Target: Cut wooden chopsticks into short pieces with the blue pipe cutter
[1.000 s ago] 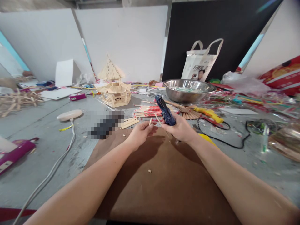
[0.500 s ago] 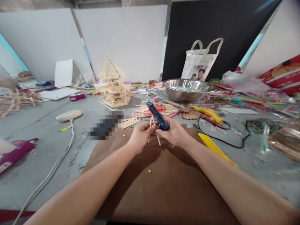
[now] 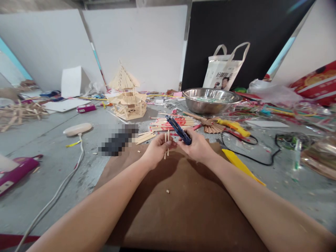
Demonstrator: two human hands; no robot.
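Observation:
My left hand (image 3: 156,149) pinches two thin wooden sticks (image 3: 166,144), held upright and side by side over the far end of a brown board (image 3: 183,206). My right hand (image 3: 197,147) is closed round a dark blue cutter (image 3: 179,130), whose tip points up and left, just right of the sticks' tops. The two hands almost touch. A small wood offcut (image 3: 167,191) lies on the board below them.
A stick-built pagoda model (image 3: 127,96) stands behind, beside red-wrapped chopsticks (image 3: 168,124), a steel bowl (image 3: 211,100), a yellow glue gun (image 3: 232,126) with black cord and a yellow blade (image 3: 243,165). At left lie a white cable (image 3: 60,189) and a magenta tool (image 3: 15,171).
My left hand went from one stick to two upright ones. The right hand with the blue cutter came down and left toward them. One tilted stick was brought parallel to the other.

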